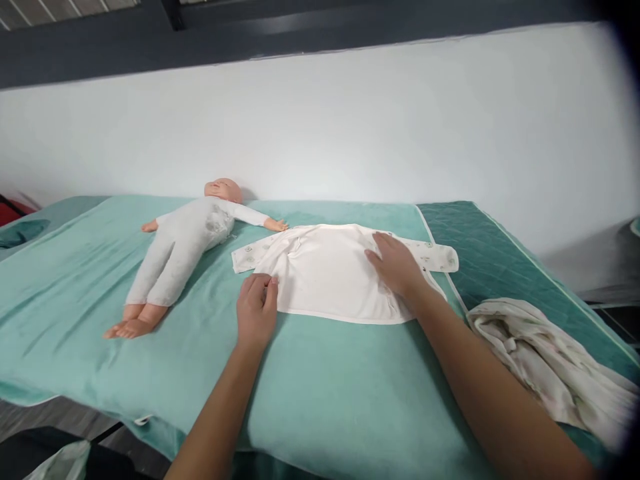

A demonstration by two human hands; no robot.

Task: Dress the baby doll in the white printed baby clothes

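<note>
A small white baby top (327, 270) lies spread flat on a teal towel (310, 387), its sleeves stretched out to both sides. My left hand (257, 308) has its fingers curled at the garment's near left edge, pinching the hem. My right hand (396, 265) lies flat with fingers stretched out on the right part of the top. A baby doll (183, 247) in a pale grey suit lies on its back to the left of the garment, one arm reaching toward it.
A crumpled white cloth (545, 360) is heaped at the right on a darker green quilted pad (493, 257). A white wall runs close behind the bed. The floor and a dark bag show at the lower left.
</note>
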